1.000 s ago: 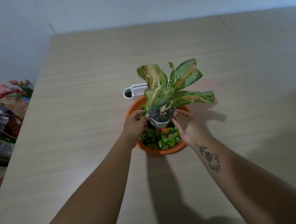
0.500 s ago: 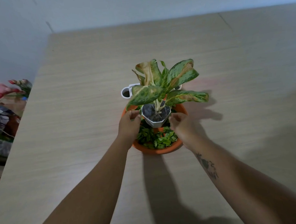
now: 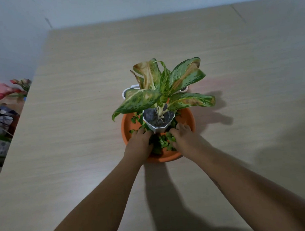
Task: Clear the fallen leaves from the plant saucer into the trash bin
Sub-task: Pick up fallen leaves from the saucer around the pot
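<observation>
Wood-grain surface: pale laminate table [image 3: 79, 118] is filling most of the view, with a plain light wall [image 3: 15, 33] running behind its far edge.
Left margin: pink and red flowers [image 3: 10, 88] and a blurred heap of clutter [image 3: 2, 124] are sitting beyond the table's left edge; what the heap is cannot be told.
Saucer: orange plant saucer [image 3: 126, 124] is resting at the middle of the table, round and shallow.
Fallen leaves: small green fallen leaves [image 3: 162, 142] are lying scattered inside the saucer, thickest at the near side between the two hands.
Pot: white faceted pot [image 3: 159, 127] is standing upright in the saucer, holding dark soil.
Plant: speckled green plant [image 3: 164, 87] with browning, yellowing blades is spreading over the pot and saucer.
White object: a white plastic object [image 3: 126, 92] is lying just behind the saucer, mostly hidden by foliage.
Left hand: left hand [image 3: 139, 145] is reaching palm down into the saucer's near left side, fingers curled onto the leaves beside the pot; whether it is gripping any cannot be told.
Right hand: right hand [image 3: 185, 140] is pressing palm down into the near right side, fingers loosely bent among leaves, its grip likewise unclear.
</observation>
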A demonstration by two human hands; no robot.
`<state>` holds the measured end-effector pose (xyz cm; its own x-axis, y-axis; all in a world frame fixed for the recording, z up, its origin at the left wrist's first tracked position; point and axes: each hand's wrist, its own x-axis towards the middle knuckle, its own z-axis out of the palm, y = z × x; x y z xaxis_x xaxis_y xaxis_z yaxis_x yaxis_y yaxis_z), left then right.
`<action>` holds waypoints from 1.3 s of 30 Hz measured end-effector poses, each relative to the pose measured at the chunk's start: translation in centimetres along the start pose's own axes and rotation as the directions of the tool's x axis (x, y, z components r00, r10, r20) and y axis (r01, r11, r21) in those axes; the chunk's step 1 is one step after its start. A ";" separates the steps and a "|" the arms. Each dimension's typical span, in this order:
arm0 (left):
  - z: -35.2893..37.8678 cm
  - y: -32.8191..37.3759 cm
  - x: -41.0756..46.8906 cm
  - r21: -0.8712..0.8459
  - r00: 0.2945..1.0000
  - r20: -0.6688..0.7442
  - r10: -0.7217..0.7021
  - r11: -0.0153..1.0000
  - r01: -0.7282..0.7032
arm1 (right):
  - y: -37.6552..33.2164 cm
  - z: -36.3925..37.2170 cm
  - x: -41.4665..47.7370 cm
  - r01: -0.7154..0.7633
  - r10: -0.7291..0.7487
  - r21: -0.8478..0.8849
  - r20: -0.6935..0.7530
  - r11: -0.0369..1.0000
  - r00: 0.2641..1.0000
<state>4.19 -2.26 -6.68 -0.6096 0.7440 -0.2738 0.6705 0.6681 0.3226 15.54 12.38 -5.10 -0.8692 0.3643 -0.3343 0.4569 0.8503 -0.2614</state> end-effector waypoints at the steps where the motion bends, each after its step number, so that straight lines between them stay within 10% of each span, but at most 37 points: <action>1: 0.0 -0.2 0.0 -0.050 0.999 -0.012 0.034 0.998 -0.035 | 0.3 -0.2 0.4 -0.001 0.001 0.058 0.013 0.998 1.000; 13: 0.6 0.1 0.0 0.168 0.999 0.001 0.035 0.985 -0.035 | 0.2 -1.0 1.3 0.002 0.001 -0.026 0.103 1.000 0.995; 32: -0.3 -0.2 -0.4 -0.001 1.000 0.003 -0.004 1.000 0.004 | 0.1 -0.6 -0.6 0.004 -0.003 -0.031 0.047 1.000 0.999; 39: -1.4 0.3 0.2 -0.271 0.995 -0.058 -0.084 0.960 0.066 | -0.3 -2.5 -0.1 -0.119 0.092 0.287 0.107 0.951 0.990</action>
<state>3.66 -1.96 -5.35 -0.6873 0.6831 -0.2472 0.4892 0.6868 0.5376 14.98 13.06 -2.72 -0.7983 0.3982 -0.4518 0.5921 0.6559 -0.4682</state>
